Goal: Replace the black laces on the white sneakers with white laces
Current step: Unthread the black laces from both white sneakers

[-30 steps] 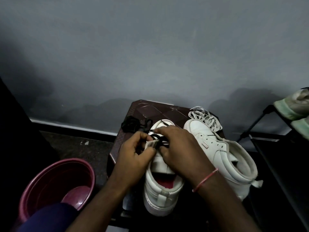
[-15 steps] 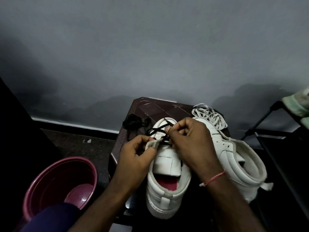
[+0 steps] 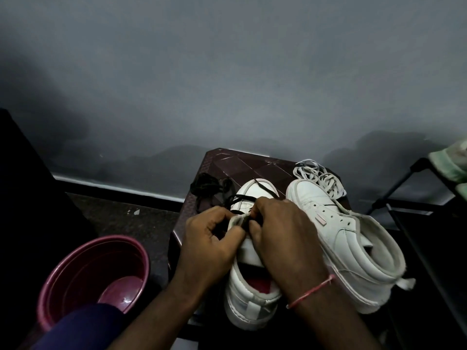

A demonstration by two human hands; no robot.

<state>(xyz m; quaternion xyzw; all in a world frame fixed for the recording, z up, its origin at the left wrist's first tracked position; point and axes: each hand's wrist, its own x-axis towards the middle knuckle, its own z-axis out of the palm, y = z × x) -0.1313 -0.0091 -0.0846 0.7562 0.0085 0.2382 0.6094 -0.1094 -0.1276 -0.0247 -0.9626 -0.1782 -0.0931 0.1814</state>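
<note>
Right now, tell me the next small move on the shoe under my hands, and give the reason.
Probably pull the black lace out of its eyelet with the right hand, while the left hand steadies the near sneaker. The lace is still threaded near the toe and that hand already pinches it; the white laces lie unused past the other sneaker.
</note>
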